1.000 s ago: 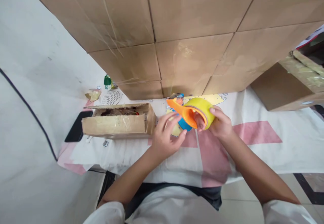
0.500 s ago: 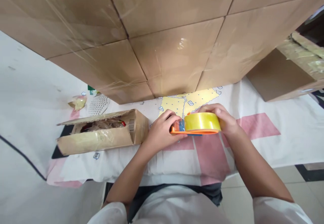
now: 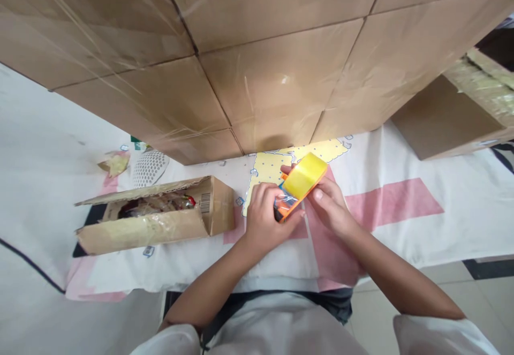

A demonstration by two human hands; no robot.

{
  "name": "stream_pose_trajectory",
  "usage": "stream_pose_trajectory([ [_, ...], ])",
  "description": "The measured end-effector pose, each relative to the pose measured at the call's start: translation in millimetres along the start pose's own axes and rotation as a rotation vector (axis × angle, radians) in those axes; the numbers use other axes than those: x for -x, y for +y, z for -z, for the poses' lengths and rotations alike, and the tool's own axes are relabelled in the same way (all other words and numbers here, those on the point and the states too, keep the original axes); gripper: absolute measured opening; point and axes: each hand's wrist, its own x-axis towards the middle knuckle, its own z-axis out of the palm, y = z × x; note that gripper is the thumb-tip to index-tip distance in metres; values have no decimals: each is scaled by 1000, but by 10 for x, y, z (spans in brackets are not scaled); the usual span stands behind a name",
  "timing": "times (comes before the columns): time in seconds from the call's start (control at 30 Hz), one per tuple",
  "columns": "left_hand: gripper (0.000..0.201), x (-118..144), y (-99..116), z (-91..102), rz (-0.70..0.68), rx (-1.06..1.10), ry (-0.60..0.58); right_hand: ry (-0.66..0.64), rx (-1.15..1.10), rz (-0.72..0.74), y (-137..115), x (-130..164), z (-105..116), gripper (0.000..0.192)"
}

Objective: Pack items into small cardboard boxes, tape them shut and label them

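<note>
Between my two hands is an orange and blue tape dispenser (image 3: 295, 205) loaded with a roll of yellow packing tape (image 3: 307, 175). It is tilted, with the roll end up and to the right. My left hand (image 3: 267, 213) is wrapped round the lower, cutter end, and its fingers cover part of the frame. My right hand (image 3: 331, 205) grips the roll end from the right and below, its thumb near the orange edge. Some of the right fingers are hidden behind the dispenser. Both hands are above the cloth-covered table (image 3: 269, 264).
A large taped wall of cardboard boxes (image 3: 277, 76) stands right behind my hands. At left lies an open long carton (image 3: 160, 232) with wrapped items inside, a white perforated object (image 3: 150, 167) behind it. Another cardboard box (image 3: 450, 119) stands at right.
The tape dispenser has turned from level to tilted, its roll end rising. My right hand has moved left and its hold has shifted under the roll. The view has shifted slightly.
</note>
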Motion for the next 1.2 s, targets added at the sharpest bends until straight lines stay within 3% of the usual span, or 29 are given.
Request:
stream_pose_trajectory([
  [0.1,14,15,16,-59,169,232,-194,96,77,-21,45,-28,34,41],
  [0.23,10,35,-59,-153,408,403,-373,76,215,-36,74,-27,72,47],
  [0.4,15,97,-73,-238,450,457,-355,282,214,-40,184,-31,94,57],
  [0.63,27,119,107,-181,444,518,-269,425,375,124,236,-57,137,62],
  [0.77,26,131,165,-183,581,670,-368,481,377,33,216,-121,151,64],
  [0.87,44,145,142,-221,733,851,-479,473,331,-22,197,-182,147,64],
  [1.2,52,176,169,-216,758,788,-513,365,308,-97,32,-204,63,40],
])
